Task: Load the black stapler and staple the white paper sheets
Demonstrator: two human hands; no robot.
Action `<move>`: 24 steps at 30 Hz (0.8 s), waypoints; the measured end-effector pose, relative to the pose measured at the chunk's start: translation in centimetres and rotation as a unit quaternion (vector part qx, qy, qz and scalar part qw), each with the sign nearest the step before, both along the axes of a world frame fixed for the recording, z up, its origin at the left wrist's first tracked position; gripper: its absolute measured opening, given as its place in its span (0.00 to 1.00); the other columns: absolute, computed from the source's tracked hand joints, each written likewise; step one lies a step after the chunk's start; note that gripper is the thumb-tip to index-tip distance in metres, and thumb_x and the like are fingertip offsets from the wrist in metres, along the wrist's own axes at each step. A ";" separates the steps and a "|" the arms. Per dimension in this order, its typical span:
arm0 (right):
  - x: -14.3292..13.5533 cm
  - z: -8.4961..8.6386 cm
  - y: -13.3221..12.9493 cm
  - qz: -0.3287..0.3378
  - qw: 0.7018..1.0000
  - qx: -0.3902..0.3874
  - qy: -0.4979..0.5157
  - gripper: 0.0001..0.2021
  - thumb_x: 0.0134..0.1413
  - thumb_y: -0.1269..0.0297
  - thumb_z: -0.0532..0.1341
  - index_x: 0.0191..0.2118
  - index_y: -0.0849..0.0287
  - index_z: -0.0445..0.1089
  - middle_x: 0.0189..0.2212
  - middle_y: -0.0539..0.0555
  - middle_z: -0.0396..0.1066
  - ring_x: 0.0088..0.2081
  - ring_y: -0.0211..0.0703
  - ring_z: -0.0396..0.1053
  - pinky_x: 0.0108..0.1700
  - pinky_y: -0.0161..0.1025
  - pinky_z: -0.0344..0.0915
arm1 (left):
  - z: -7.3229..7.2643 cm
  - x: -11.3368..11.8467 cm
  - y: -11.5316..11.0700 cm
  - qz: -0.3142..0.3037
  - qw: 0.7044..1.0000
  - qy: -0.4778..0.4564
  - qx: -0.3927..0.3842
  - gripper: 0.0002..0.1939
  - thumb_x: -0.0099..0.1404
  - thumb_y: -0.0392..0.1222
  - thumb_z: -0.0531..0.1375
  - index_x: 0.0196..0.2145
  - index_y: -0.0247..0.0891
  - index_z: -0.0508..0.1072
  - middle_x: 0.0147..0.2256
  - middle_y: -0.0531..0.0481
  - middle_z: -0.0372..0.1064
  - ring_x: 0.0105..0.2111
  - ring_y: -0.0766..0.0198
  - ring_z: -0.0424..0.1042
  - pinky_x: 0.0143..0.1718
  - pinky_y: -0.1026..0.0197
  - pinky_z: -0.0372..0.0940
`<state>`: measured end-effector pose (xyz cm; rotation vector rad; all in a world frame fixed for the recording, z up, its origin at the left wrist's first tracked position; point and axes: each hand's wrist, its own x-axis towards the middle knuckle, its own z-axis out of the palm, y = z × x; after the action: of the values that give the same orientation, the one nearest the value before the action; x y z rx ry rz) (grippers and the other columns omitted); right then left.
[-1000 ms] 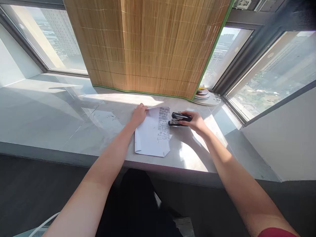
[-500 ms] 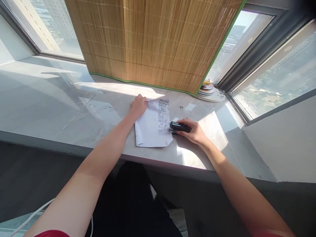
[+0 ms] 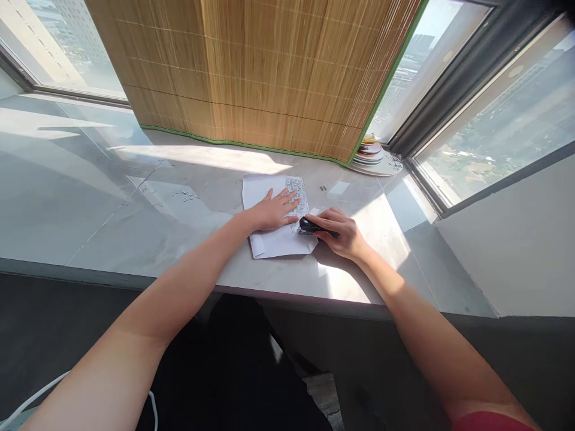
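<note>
A white sheet of paper, with a bent lower left corner, lies on the stone sill. Rows of staples cover a band along its right part. My left hand rests flat on the paper, fingers spread over part of that band. In my right hand is a black stapler, gripped from the right. Its front end reaches over the paper's right edge, close to my left fingertips. Whether its jaws are pressed together I cannot tell.
Loose staples lie scattered on the sill to the left. Two short staple strips sit behind the stapler. A stack of plates stands in the right back corner. A bamboo blind hangs down at the back, between windows.
My left hand has moved from the paper's top left edge onto its middle and spread flat. The stapler has shifted slightly left over the paper. The view has shifted a little.
</note>
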<state>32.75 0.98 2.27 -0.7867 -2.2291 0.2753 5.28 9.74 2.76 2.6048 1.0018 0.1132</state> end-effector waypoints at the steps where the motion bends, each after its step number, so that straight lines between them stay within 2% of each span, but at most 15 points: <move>1: 0.0 -0.1 0.1 0.000 1.000 0.008 0.000 0.21 0.74 0.60 0.64 0.68 0.42 0.76 0.44 0.56 0.81 0.41 0.51 0.74 0.47 0.52 0.70 | 0.1 -0.1 0.1 -0.003 1.000 -0.009 0.003 0.33 0.82 0.60 0.48 0.79 0.50 0.59 0.81 0.47 0.43 0.81 0.43 0.41 0.79 0.31 0.35; 3: 0.1 -0.3 0.2 -0.009 1.000 0.019 0.007 0.21 0.74 0.61 0.64 0.68 0.42 0.76 0.44 0.56 0.81 0.41 0.50 0.74 0.46 0.52 0.70 | 0.5 -0.6 0.3 -0.029 0.999 -0.039 0.000 0.31 0.83 0.57 0.48 0.77 0.48 0.64 0.79 0.46 0.51 0.80 0.46 0.49 0.79 0.35 0.39; 5: 0.1 -0.3 0.4 -0.025 0.999 0.019 0.015 0.20 0.74 0.61 0.63 0.67 0.42 0.77 0.43 0.56 0.81 0.40 0.50 0.73 0.46 0.51 0.70 | 0.9 -1.0 0.3 -0.073 0.996 -0.055 -0.018 0.31 0.81 0.61 0.51 0.75 0.49 0.67 0.78 0.45 0.54 0.79 0.48 0.52 0.79 0.37 0.42; 9: -0.1 -0.4 0.5 -0.038 0.999 0.015 0.020 0.20 0.74 0.61 0.62 0.67 0.43 0.77 0.44 0.56 0.81 0.42 0.51 0.72 0.47 0.52 0.71 | 1.0 -0.9 -0.1 -0.134 0.990 -0.028 -0.045 0.41 0.72 0.70 0.62 0.76 0.53 0.65 0.81 0.47 0.46 0.81 0.42 0.43 0.79 0.32 0.34; 14: -0.2 -0.5 0.2 -0.041 0.999 0.015 -0.002 0.21 0.74 0.62 0.62 0.67 0.39 0.77 0.44 0.55 0.81 0.42 0.51 0.71 0.48 0.52 0.68 | 1.0 -0.4 -0.4 -0.141 0.989 -0.015 -0.050 0.43 0.71 0.71 0.61 0.77 0.54 0.63 0.81 0.48 0.41 0.82 0.41 0.39 0.79 0.32 0.29; 19: -0.3 -0.1 -0.1 -0.074 0.996 -0.004 -0.043 0.20 0.74 0.61 0.61 0.65 0.36 0.78 0.44 0.54 0.81 0.42 0.53 0.70 0.50 0.54 0.65 | 1.0 -0.7 -0.4 -0.132 0.989 -0.029 -0.054 0.41 0.71 0.72 0.61 0.76 0.58 0.65 0.81 0.53 0.43 0.81 0.42 0.40 0.80 0.35 0.32; 24: -0.4 0.1 -0.3 -0.080 0.995 -0.011 -0.065 0.22 0.73 0.63 0.61 0.66 0.34 0.77 0.45 0.53 0.81 0.43 0.53 0.70 0.49 0.54 0.63 | 0.8 -0.5 -0.5 -0.124 0.990 -0.043 -0.059 0.41 0.69 0.72 0.62 0.75 0.60 0.66 0.81 0.54 0.45 0.81 0.42 0.41 0.80 0.34 0.33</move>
<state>32.33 0.73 2.34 -1.0154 -2.2696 0.1752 4.76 9.28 3.61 2.5664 0.6292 0.0984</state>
